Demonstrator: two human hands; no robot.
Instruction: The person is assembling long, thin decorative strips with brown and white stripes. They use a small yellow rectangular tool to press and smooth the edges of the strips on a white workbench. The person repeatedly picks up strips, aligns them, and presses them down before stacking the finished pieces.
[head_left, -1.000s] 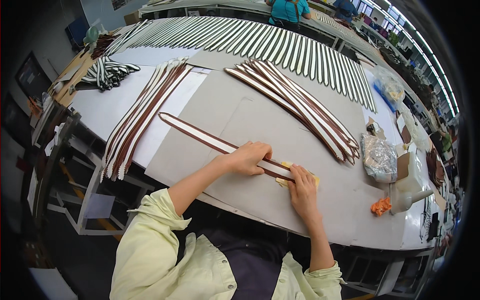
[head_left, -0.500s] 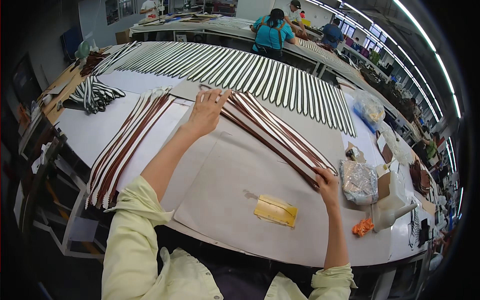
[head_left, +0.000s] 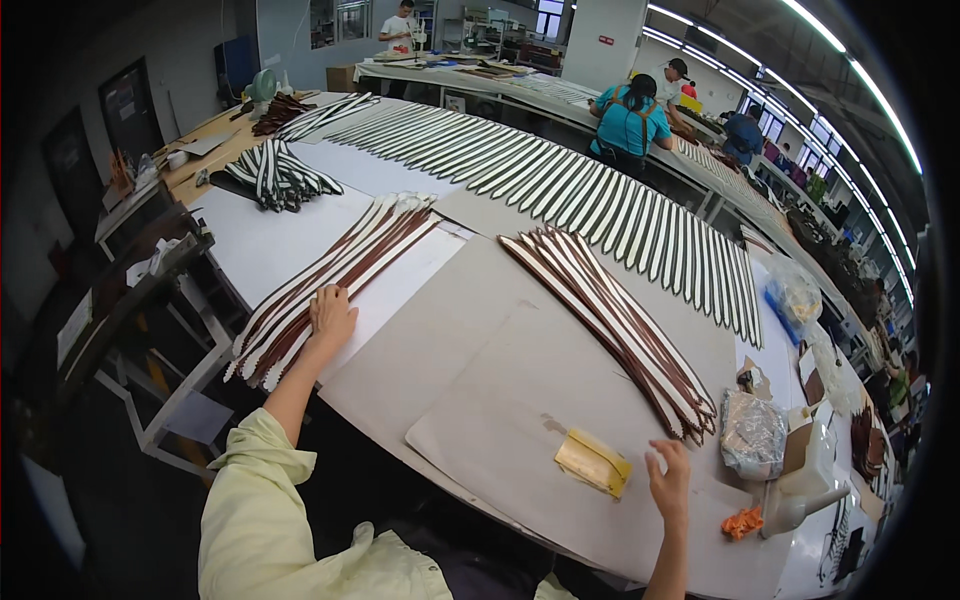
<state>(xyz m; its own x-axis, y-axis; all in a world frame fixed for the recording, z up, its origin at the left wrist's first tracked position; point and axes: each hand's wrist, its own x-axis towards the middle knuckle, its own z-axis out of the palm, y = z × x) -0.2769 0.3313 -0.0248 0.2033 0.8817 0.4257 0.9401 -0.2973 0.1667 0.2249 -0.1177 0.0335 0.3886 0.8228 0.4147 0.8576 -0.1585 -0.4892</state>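
Note:
On the left of the table lies a bundle of long brown-and-white strips [head_left: 375, 235], their scalloped ends hanging toward the near edge. My left hand [head_left: 332, 312] is at this bundle's right side, fingers curled on the strips; its fingertips are partly hidden. A second brown-and-white bundle [head_left: 622, 335] lies slantwise at the middle right, fanned at its far end. Below its near end is my right hand [head_left: 668, 478], empty, with thumb and fingers apart and bent. Close by, to that hand's left, sits a yellow block [head_left: 594, 463].
A long row of dark-edged white strips [head_left: 570, 195] crosses the table's far side. Black-and-white strips [head_left: 278, 176] are heaped at the far left. On the right stand a plastic-wrapped package [head_left: 752, 435], a white bottle [head_left: 795, 505] and crumpled orange material [head_left: 742, 522]. People work at tables beyond.
Both hands have let go of the right bundle, which now lies on the table. My left hand has moved left to the other bundle; my right has drawn back nearer. The view has turned left.

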